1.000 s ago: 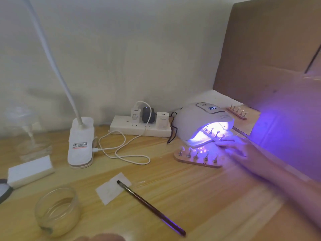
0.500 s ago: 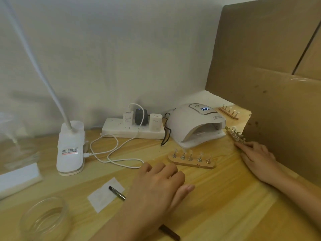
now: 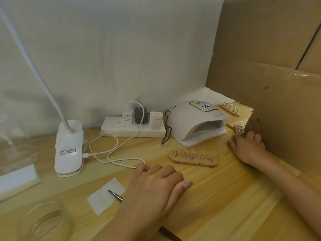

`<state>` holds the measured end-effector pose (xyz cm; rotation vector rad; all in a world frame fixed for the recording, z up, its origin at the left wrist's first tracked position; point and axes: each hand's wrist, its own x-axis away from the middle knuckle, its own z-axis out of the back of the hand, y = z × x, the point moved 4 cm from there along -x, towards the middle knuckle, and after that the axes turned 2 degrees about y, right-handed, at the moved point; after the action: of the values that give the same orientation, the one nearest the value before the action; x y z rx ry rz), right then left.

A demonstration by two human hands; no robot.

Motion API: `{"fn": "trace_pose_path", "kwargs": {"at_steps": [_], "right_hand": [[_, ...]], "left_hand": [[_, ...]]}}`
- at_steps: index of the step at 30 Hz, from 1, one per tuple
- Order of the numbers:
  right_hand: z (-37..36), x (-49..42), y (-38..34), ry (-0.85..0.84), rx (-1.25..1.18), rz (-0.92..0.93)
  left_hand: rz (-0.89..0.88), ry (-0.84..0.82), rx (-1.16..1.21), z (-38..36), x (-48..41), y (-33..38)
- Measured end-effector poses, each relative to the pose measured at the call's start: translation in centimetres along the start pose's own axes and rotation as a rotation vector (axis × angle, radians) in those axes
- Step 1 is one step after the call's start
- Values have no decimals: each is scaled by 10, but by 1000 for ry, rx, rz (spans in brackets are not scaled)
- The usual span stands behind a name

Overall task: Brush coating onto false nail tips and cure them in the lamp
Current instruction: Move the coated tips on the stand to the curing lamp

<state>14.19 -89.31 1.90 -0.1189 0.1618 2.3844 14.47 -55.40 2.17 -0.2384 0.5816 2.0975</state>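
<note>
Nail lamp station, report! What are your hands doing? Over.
Left hand over brush, grip hidden. Right hand grips nail rack beside dark lamp. Another rack sits before lamp opening.

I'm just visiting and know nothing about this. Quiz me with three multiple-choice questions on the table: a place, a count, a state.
1. Where does the brush tip lie? A on the white paper patch; B on a blue plate; C inside a drawer.
2. How many nail stands are on the wooden strip in front of the curing lamp? A three; B five; C eight.
3. The lamp's cavity is: A glowing purple; B unlit; C stuffed with cloth.
Answers: 1 A, its dark tip rests on the paper; 2 B, five stands in one row; 3 B, no glow inside, only the blue display lit.
</note>
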Motion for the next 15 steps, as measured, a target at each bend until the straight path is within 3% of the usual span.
{"fn": "trace_pose_path", "kwargs": {"at_steps": [6,15], "right_hand": [[6,-15,-10,-45,-100,45],[4,12,19,139,-311,487]], "left_hand": [[25,-27,-7,0,1,-2],[40,-14,51,0,2,-1]]}}
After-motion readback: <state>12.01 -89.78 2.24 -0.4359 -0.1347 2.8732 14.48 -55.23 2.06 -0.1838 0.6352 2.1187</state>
